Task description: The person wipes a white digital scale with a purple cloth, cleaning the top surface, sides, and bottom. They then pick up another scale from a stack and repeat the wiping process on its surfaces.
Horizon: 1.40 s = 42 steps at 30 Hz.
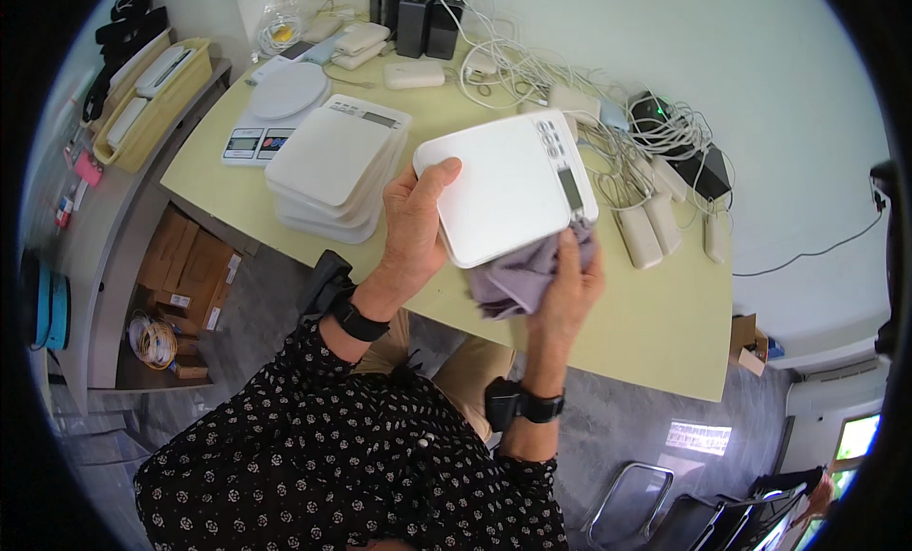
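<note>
My left hand (pixel 418 214) grips the left side of a white kitchen scale (pixel 499 185), thumb on top and fingers beneath. The scale is lifted above the table and tilted, its small display and buttons along the right end. At the lower right corner my right hand (pixel 570 290) is closed on a greyish-purple cloth (pixel 516 277), which bunches against the scale's edge. Part of the cloth is hidden under the scale. Left of my left hand stands a stack of similar white scales (pixel 332 161), and behind it another scale with a round plate (pixel 290 90).
Tangled white cables (pixel 532 66) and power banks (pixel 638 236) cover the back and right of the yellow-green table (pixel 646 332). Black boxes (pixel 427 24) stand at the back. A yellow basket (pixel 157 100) sits on a side shelf at left. A metal-framed chair (pixel 632 499) is at lower right.
</note>
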Each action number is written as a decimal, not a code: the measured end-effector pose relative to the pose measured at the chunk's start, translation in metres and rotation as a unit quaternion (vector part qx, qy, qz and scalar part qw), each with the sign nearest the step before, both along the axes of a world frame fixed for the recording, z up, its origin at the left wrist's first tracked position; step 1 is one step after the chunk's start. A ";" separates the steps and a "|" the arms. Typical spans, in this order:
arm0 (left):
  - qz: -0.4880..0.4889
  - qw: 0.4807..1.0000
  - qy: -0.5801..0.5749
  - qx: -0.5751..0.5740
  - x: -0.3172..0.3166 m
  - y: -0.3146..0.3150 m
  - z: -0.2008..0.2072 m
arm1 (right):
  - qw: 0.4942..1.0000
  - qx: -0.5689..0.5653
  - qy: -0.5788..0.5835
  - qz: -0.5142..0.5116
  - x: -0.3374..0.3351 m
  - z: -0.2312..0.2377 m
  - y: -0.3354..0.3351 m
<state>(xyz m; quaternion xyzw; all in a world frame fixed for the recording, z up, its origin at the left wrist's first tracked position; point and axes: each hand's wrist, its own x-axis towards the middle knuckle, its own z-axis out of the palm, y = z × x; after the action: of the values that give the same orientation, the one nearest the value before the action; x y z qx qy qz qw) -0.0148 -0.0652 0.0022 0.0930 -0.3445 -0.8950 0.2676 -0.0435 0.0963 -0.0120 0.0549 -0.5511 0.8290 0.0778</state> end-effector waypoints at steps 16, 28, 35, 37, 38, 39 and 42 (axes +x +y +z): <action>-0.116 0.989 -0.064 0.068 -0.005 -0.004 -0.025 | 0.980 0.178 0.051 -0.075 0.018 0.024 -0.005; -0.148 0.982 -0.051 0.106 0.004 0.020 -0.014 | 0.991 0.115 0.038 -0.053 0.040 0.000 -0.022; -0.167 0.982 0.007 0.091 0.016 0.031 -0.022 | 0.997 0.055 -0.049 0.033 0.013 0.012 0.022; -0.248 0.965 0.050 0.073 0.022 0.021 -0.020 | 0.997 0.039 -0.050 0.053 0.008 0.020 0.038; -0.288 0.956 0.034 0.050 0.025 0.014 -0.017 | 0.997 0.032 -0.057 0.045 0.008 0.026 0.045; -0.284 0.957 0.056 0.031 0.028 0.009 -0.013 | 0.995 0.003 -0.059 0.083 0.008 0.032 0.050; -0.276 0.959 0.021 -0.055 0.035 -0.007 0.002 | 0.978 -0.012 -0.070 0.195 0.013 0.051 0.060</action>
<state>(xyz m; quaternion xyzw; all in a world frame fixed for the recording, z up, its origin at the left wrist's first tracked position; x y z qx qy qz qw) 0.0201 -0.0720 0.0042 -0.0392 -0.3999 -0.9155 0.0224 -0.0309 0.1558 0.0390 0.1019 -0.5236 0.8367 -0.1236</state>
